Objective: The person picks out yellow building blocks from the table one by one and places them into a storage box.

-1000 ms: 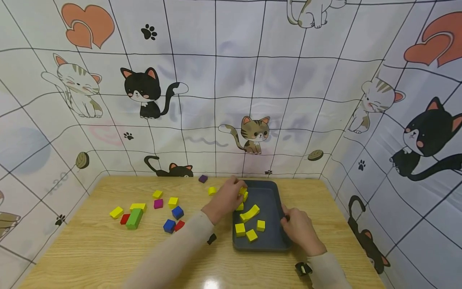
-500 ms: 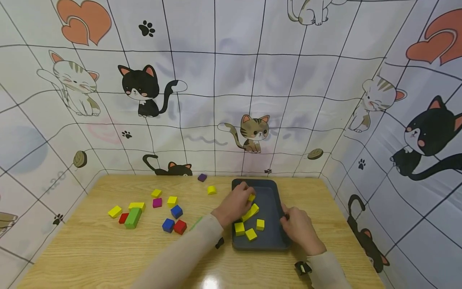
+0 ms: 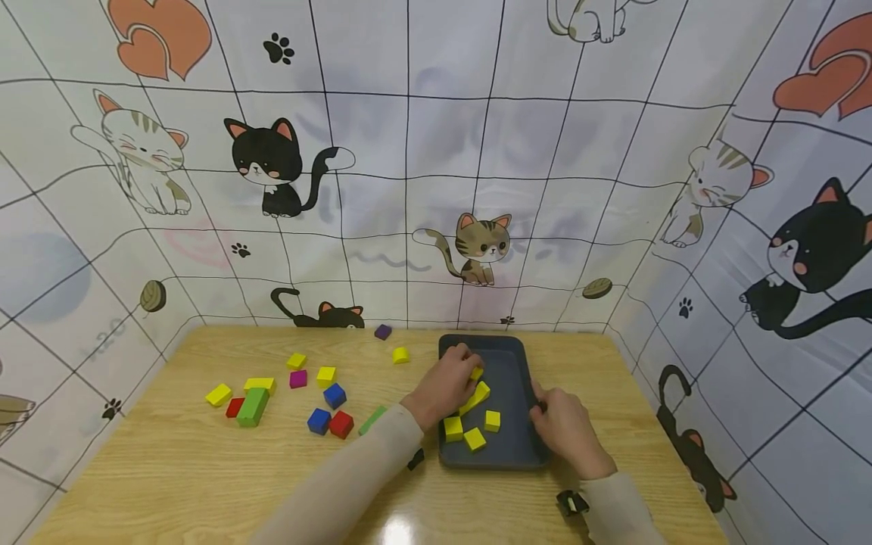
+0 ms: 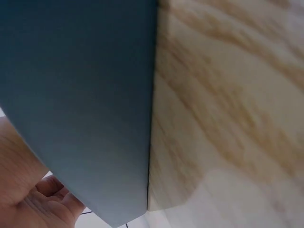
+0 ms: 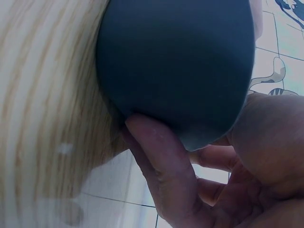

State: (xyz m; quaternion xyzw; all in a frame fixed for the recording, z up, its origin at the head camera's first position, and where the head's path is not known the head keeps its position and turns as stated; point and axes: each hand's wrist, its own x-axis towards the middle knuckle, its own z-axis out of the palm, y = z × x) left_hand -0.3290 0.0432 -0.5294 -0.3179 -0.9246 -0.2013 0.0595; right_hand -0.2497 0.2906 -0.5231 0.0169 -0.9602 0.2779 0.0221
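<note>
Currently, right hand [image 3: 568, 431] grips dark grey, round-cornered tray [image 3: 509, 397], right of lower centre; left hand [image 3: 443, 390] over its small yellow blocks [image 3: 493, 421], hold unclear. Tray probably light, stiff; grab rim [image 3: 493, 465].

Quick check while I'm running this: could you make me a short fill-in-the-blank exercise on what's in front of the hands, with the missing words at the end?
1. Every block visible in the tray is ____ in colour.
2. In the head view, the right hand holds the tray by its ____ side.
3. The number of blue cubes visible on the table is ____.
4. Of the table's near and far edges, the purple block lies by the ____ one.

Missing words: yellow; right; two; far.
</note>
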